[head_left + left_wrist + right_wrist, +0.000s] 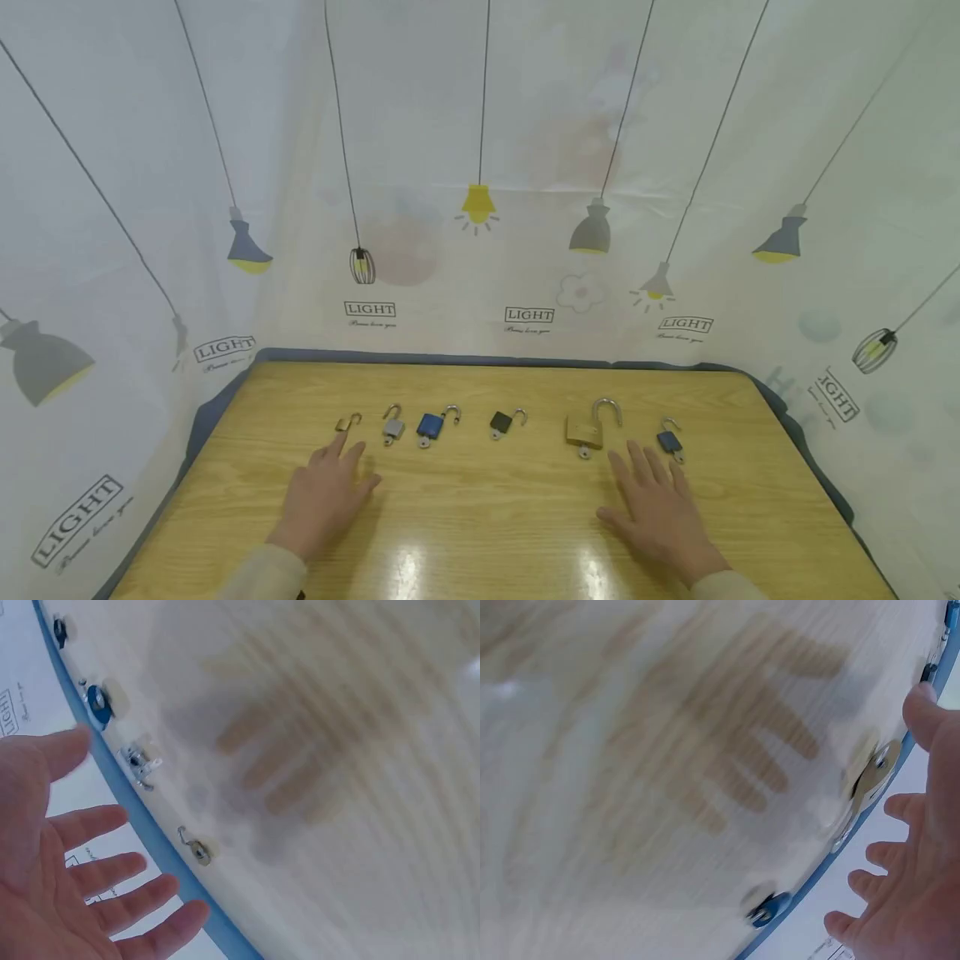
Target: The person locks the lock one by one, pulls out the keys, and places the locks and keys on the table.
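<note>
A row of unlocked padlocks lies on the table, several with a key in the body. My left hand [324, 497] hovers with fingers spread, its fingertips just in front of the small brass padlock [342, 425] in the head view. To that one's right lie a silver padlock [393, 428], a blue padlock [430, 426] and a black padlock [501, 423]. The right hand [658, 518], fingers spread and holding nothing, is over the table in front of the large brass padlock [584, 432] and a small dark blue padlock [669, 442]. Both wrist views show straight fingers above the tabletop.
The wooden table [480, 517] is glossy and mirrors the hands. A dark blue strip [450, 359] edges its back and sides. Behind and around it hangs a pale curtain [450, 125] printed with lamps.
</note>
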The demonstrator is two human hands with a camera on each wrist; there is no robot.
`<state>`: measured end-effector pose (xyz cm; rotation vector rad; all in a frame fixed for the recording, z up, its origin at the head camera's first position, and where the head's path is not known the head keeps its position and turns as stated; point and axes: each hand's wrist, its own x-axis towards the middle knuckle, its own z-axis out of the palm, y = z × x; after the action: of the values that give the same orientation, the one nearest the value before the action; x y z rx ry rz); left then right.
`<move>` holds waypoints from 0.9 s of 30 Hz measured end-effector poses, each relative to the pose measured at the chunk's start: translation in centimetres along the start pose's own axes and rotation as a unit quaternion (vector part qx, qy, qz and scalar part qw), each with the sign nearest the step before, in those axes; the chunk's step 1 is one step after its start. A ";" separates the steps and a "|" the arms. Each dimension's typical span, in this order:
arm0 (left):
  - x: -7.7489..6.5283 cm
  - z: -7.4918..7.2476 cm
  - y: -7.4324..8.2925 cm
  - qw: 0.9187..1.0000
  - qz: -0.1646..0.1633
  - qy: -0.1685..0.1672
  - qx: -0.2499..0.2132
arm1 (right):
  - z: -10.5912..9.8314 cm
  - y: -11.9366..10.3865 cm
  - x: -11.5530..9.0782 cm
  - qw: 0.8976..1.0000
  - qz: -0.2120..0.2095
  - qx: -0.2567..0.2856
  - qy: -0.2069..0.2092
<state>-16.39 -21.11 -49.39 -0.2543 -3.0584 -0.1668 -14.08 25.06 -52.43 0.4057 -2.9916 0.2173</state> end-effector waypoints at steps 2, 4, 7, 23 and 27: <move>0.2 -0.5 -0.2 1.000 0.003 -0.003 -0.001 | -0.1 -0.6 0.4 1.000 -0.012 0.003 0.002; 0.5 -0.6 -0.5 1.000 0.003 -0.005 -0.002 | 0.0 -1.2 0.9 1.000 -0.023 0.005 0.001; 1.0 -0.8 -0.9 1.000 -0.001 -0.013 -0.008 | 0.1 -2.2 1.8 0.999 -0.040 0.005 0.002; 3.4 -0.4 -3.4 0.996 -0.058 -0.050 -0.046 | 0.9 -9.9 5.8 0.992 -0.125 -0.030 -0.018; 4.0 0.0 -3.8 0.995 -0.073 -0.045 -0.052 | 0.9 -11.8 6.4 0.988 -0.148 -0.037 -0.025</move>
<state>-21.01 -24.23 -49.43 -0.0449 -3.1622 -0.3307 -17.12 12.02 -50.93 0.8486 -2.9256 0.0669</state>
